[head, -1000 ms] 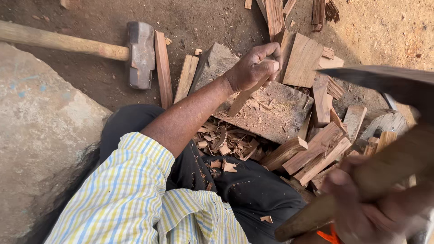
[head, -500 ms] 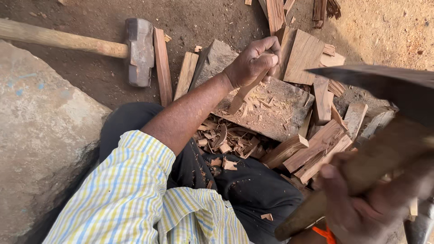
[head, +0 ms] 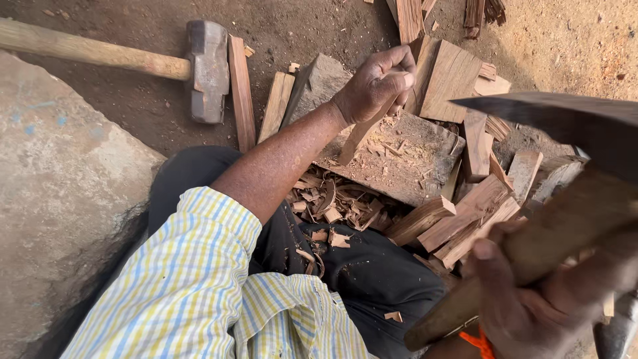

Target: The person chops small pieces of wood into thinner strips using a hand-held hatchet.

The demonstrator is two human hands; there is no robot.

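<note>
Fingers [head: 399,80] of the left hand [head: 375,86] are closing around a thin wooden stick [head: 359,133], standing it tilted on the wooden chopping block [head: 412,159]. Compared with a second ago, the left hand is sitting slightly higher on the stick, and the stick's lower end is staying planted at the block's 9 o'clock edge.

The right hand [head: 531,306] is gripping the wooden handle [head: 531,259] of an axe, fingers wrapped fully round it. The dark axe blade [head: 565,119] is now hanging raised at 3 o'clock of the block, a little further into view than before; I judge a splitting stroke is being prepared.

Wood chips [head: 332,206] are lying at 6 o'clock of the block, on the person's dark lap. Split wood pieces [head: 465,219] are piling up from 12 to 5 o'clock. A sledgehammer [head: 206,70] is resting at 10 o'clock on the bare dirt ground [head: 319,26], beside a large stone slab [head: 60,193].
</note>
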